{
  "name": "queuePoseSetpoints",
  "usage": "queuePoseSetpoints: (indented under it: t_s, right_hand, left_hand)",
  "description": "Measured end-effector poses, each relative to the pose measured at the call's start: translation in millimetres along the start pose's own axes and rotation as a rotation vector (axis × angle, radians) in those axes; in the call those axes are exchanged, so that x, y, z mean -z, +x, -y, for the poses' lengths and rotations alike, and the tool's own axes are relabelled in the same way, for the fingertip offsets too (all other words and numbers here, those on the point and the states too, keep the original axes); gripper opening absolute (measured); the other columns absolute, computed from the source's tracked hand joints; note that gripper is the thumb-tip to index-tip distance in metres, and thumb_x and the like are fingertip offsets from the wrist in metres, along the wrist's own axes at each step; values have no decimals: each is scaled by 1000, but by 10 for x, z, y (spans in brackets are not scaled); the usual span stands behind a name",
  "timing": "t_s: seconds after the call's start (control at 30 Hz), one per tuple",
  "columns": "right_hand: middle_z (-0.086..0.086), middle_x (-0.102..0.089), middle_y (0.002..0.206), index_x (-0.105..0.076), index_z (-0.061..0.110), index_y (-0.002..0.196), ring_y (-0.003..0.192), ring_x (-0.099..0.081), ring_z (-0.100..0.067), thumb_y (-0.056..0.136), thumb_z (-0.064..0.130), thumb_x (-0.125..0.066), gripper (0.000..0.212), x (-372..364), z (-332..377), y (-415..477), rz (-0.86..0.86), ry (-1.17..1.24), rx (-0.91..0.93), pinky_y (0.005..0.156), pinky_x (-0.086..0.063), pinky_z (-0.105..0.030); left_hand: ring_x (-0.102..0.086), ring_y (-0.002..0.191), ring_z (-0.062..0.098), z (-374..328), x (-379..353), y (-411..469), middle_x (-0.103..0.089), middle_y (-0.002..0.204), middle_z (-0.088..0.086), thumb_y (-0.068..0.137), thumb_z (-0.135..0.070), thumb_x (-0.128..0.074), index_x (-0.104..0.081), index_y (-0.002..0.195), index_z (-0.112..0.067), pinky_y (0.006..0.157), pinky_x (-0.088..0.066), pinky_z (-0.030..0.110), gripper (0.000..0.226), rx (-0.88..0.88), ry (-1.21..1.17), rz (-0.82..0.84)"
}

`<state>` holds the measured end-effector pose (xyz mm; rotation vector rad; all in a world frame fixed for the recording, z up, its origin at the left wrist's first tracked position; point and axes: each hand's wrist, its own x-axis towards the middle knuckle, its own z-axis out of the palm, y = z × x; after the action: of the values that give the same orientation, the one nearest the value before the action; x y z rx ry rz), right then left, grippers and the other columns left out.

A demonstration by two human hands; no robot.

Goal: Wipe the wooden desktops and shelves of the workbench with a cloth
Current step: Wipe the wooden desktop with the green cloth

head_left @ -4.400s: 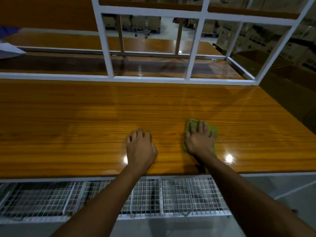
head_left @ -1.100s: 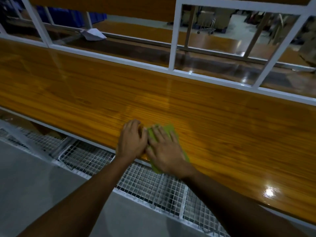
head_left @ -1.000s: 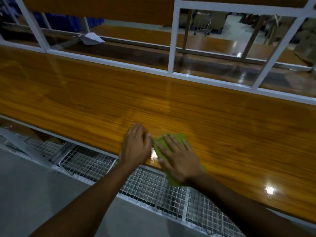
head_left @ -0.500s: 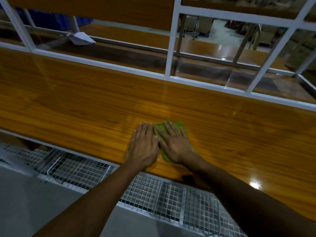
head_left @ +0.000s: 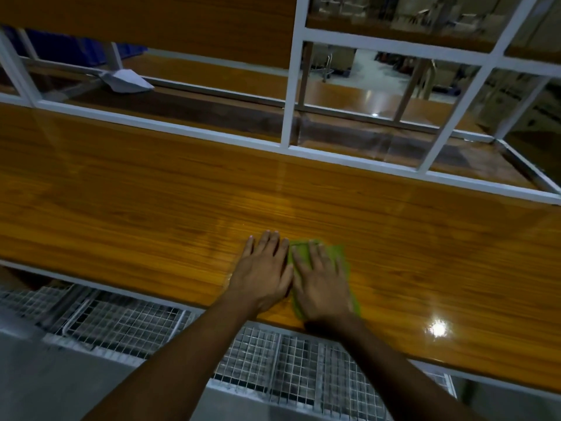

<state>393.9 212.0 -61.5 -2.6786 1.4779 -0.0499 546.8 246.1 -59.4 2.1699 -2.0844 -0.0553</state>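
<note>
The glossy wooden desktop (head_left: 127, 202) of the workbench runs across the view. A green cloth (head_left: 341, 256) lies flat on it near the front edge. My right hand (head_left: 321, 284) presses flat on the cloth with straight fingers and covers most of it. My left hand (head_left: 264, 271) rests flat on the bare wood just left of the cloth, touching my right hand. A wooden shelf board (head_left: 151, 16) sits above at the back.
A white metal frame (head_left: 287, 86) rises along the desktop's back edge. Behind it lies a second desktop with a white folded sheet (head_left: 126, 82). Wire mesh racks (head_left: 136, 326) hang under the front edge, above a grey floor.
Both hands and the cloth slid from the very front edge further onto the desktop over the last second; my left hand went from curled to flat. The view swung slightly.
</note>
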Motion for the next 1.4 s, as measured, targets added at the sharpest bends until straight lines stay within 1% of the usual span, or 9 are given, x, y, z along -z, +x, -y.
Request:
queuePoseSetpoints:
  t_s: [0.17,0.33,0.47,0.53,0.67,0.87,1.03,1.27,1.4]
  right_hand:
    - [-4,0,169,-7,34,160,155,3,-22,83,60,11,83,37,-47,332,27,25,120,123,-2,-50]
    - [-5,-3,169,-10,36,159,155,-1,-24,99,64,-9,66,40,-380,781,21,36,52,122,0,-53]
    - [-6,-8,168,-13,35,159,155,-4,-25,92,68,0,76,72,-1011,640,-29,55,-142,122,-4,-54]
    - [-6,-1,169,-7,35,160,155,1,-25,90,66,6,78,79,-1103,404,-33,63,-202,122,-2,-54]
    - [-9,13,166,2,29,160,152,19,-29,95,52,6,69,68,-568,79,-17,-19,23,120,6,-57]
    - [-6,-2,169,-9,35,160,155,2,-26,104,54,-16,59,18,-130,979,11,72,192,121,4,-53]
    - [-6,-2,169,-13,34,160,155,3,-24,99,57,-8,65,78,-453,1688,44,62,142,122,3,-54]
    - [-8,3,168,-3,34,160,155,5,-27,103,57,-7,62,152,-1238,1735,46,36,-126,122,5,-54]
    - [-5,6,168,-3,35,160,155,9,-26,94,58,6,70,95,-643,1351,33,59,59,121,8,-55]
  left_hand:
    - [4,151,17,73,-68,130,-4,165,3,97,-55,-9,-1,157,-19,123,1,43,71,48,-109,21]
    - [-6,151,25,125,-48,283,-12,163,13,95,-63,-6,-12,156,-11,122,-6,41,81,389,-261,-109]
    - [-8,150,30,160,-28,362,-15,162,17,99,-61,-14,-24,153,-11,121,-7,44,74,280,-155,-50]
    - [-22,146,32,202,-25,408,-29,156,18,99,-61,-16,-37,146,-12,118,-18,43,71,239,-132,-80]
    - [-48,109,26,305,-11,583,-55,116,10,97,-59,-16,-59,114,-18,90,-41,41,62,199,-43,-180]
    - [-50,93,31,430,24,938,-54,98,12,92,-40,-28,-58,97,-13,76,-42,42,41,222,12,-226]
    - [-49,104,33,473,41,1094,-53,112,14,84,-24,-56,-57,111,-11,84,-43,45,30,145,-6,-159]
    - [-44,127,32,582,-28,1195,-48,138,16,87,-51,-22,-54,127,-9,106,-39,46,66,231,-187,-127]
    - [-22,146,28,560,-27,1320,-29,157,11,90,-52,-20,-44,140,-18,119,-19,45,64,272,-175,-68]
